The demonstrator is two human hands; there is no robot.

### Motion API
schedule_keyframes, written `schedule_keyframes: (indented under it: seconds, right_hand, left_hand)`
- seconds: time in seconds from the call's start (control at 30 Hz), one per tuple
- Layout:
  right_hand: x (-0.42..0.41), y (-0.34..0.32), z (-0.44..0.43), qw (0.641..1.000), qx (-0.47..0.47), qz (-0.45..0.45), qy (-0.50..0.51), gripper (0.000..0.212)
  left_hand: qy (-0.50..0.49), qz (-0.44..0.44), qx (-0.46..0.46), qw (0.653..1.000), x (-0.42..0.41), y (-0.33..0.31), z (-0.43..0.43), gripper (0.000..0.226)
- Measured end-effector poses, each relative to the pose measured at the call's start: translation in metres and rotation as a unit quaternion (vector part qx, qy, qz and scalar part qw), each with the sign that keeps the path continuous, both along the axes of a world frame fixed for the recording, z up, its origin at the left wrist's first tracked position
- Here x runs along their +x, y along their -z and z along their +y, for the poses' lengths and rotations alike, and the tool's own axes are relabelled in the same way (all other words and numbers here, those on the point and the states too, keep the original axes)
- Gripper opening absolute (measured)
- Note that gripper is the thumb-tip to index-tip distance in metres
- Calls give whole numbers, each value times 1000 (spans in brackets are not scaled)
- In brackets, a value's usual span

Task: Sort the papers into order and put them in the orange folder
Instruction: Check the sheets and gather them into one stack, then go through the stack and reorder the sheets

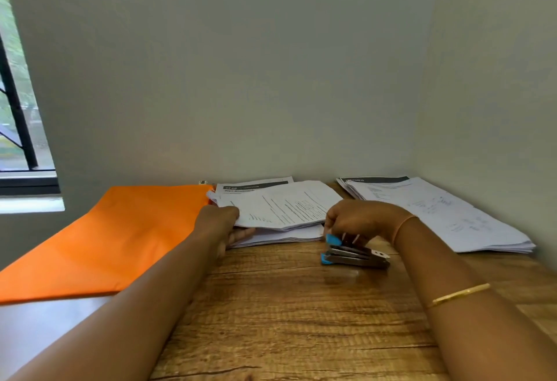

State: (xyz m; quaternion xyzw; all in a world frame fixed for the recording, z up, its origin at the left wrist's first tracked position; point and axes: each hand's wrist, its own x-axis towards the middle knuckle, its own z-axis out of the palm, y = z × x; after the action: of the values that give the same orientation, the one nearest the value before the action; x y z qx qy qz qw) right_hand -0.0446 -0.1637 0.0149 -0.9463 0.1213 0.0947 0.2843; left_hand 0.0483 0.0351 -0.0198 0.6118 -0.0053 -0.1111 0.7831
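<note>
The orange folder lies flat on the left of the wooden table. A middle stack of printed papers sits against the wall. My left hand grips the near left edge of its top sheets, thumb on top and fingers beneath, lifting them slightly. A second stack of papers lies at the right. My right hand hangs with curled fingers over a metal stapler with blue ends, its fingertips on the stapler's top.
Grey walls close the table at the back and the right. A window with a dark frame is at the left. The folder overhangs the table's left edge.
</note>
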Motion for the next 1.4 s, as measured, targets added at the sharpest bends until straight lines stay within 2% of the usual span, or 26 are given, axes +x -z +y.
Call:
schedule_keyframes:
  seconds: [0.1,0.23,0.3,0.43,0.53,0.67,0.73,0.8,0.87,0.93,1.03,1.13,1.17,1.23,1.33,1.4]
  right_hand:
    - [9,9,8,994,-108,1,-11,27]
    - [19,18,7,982,-185,-42,1,24]
    - [17,21,3,975,-212,-60,28,20]
    - [11,30,-9,943,-298,-102,108,29]
    - [11,32,-19,933,-287,-139,167,30]
    - [14,28,-29,925,-208,-267,174,24]
    - [18,30,-31,929,-175,-304,120,26]
    - [20,33,-28,940,-178,-285,56,41]
    - [21,34,-20,950,-178,-258,-7,56]
    - [23,36,-12,948,-204,-238,-54,64]
    - [27,40,-7,904,-340,-256,-34,56]
    - [25,36,-8,866,-371,-334,30,32]
    - [23,34,-7,857,-373,-352,37,26]
    - [20,28,-2,837,-392,-380,32,23]
    - [16,17,21,811,-427,-399,-4,26]
    - [15,12,46,803,-433,-406,-46,28]
  left_hand:
    - [-4,3,15,1000,-1,0,-1,40]
    - [-8,1,21,1000,-1,1,0,41]
    - [-5,-10,19,1000,0,2,2,39]
    - [-11,-29,27,999,1,2,4,34]
    - [-12,-33,23,999,5,4,6,32]
    - [-27,-27,22,999,13,7,8,36]
    - [-26,-3,-23,999,13,5,8,26]
    - [-15,51,-122,991,12,-1,9,10]
    - [-4,85,-207,975,12,-5,10,9]
    - [6,88,-246,965,13,-9,11,8]
    - [12,86,-268,960,12,-11,13,9]
    - [-9,72,-296,952,14,-13,16,7]
    - [-8,58,-295,954,12,-15,16,3]
    - [4,15,-251,968,5,-18,14,24]
    - [53,-59,-99,992,-6,-14,5,67]
    - [109,-90,2,990,-13,-6,-6,81]
